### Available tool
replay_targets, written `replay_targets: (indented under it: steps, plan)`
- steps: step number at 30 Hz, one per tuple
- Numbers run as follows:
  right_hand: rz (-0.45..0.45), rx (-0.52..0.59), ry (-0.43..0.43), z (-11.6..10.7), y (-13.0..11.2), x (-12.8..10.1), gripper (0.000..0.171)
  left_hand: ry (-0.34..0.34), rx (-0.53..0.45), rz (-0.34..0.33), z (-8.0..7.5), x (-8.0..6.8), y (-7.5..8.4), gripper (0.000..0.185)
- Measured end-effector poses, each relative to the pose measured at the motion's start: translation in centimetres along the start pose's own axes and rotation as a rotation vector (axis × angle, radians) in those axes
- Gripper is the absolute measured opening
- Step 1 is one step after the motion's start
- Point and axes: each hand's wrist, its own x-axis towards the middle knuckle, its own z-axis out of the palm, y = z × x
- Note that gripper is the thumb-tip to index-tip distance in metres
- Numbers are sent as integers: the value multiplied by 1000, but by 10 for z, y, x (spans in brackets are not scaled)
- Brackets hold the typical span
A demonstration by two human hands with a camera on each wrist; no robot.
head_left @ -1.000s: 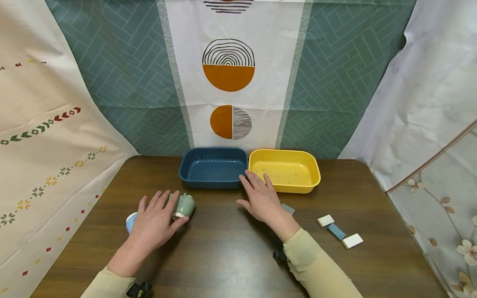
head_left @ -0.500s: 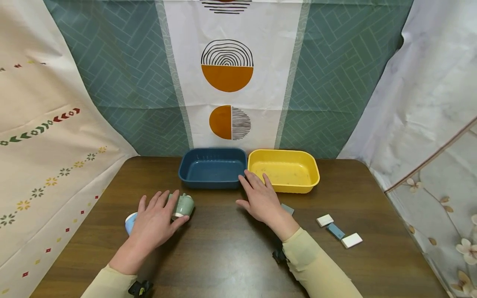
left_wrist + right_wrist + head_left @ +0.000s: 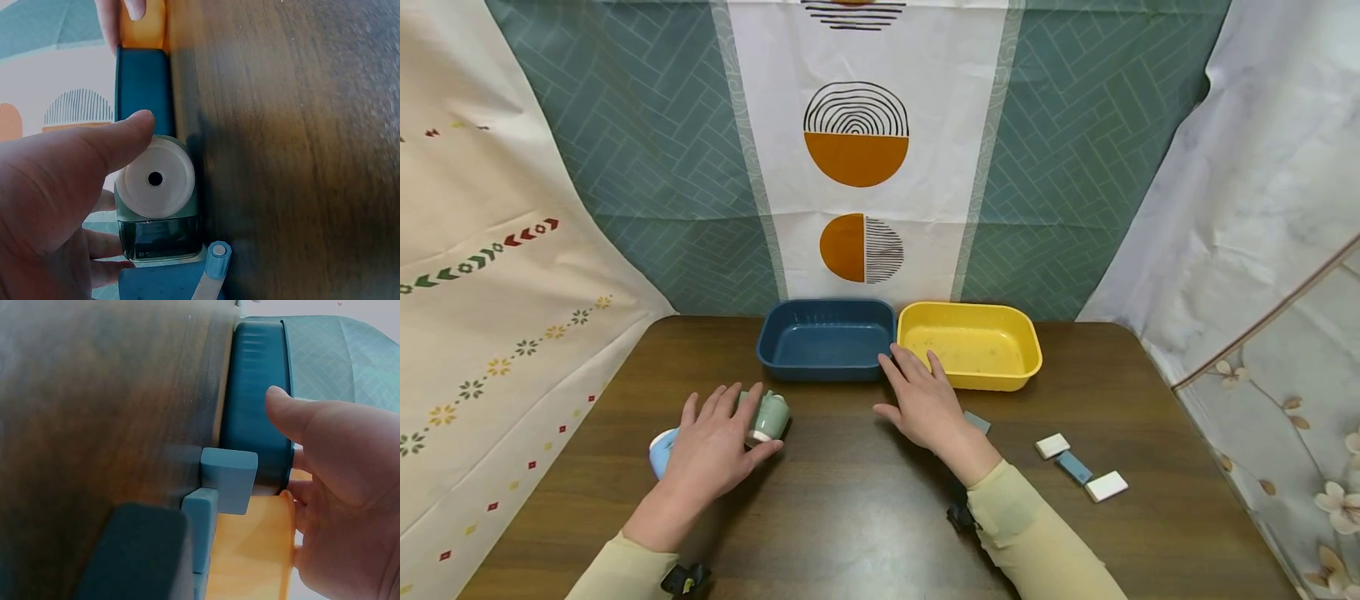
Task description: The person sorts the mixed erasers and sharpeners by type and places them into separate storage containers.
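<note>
Green cup (image 3: 769, 416) lay on side on brown table (image 3: 850, 517), at 7 o'clock from blue tub (image 3: 826, 340), white base (image 3: 155, 178) facing wrist camera. Left hand (image 3: 711, 450) draped over cup, thumb and fingers curled round it, gripping. Light blue item (image 3: 662, 447) touching hand at 9 o'clock. Right hand (image 3: 925, 404) flat on table, fingers straight, relaxed, tips at seam between blue tub and yellow tub (image 3: 972, 345). Grey block (image 3: 978, 422) just beside right hand at 3 o'clock. Small white and blue blocks (image 3: 1081, 468) farther at 4 o'clock.

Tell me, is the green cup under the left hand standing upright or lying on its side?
On its side: the green cup lies on the table, white base facing the wrist camera.
</note>
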Motion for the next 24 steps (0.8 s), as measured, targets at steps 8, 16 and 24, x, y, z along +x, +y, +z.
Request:
replay_targets:
  steps: [8, 16, 24]
  plan:
    - [-2, -6, 4, 1, 0, 0, 85, 21, -6, 8, 1, 0, 0, 95]
    - [-8, -7, 11, 1, 1, -1, 85, 46, 1, 23, 2, 1, 0, 96]
    - [-6, -9, 7, 0, 0, 0, 86, 69, -8, 20, 3, 1, 1, 96]
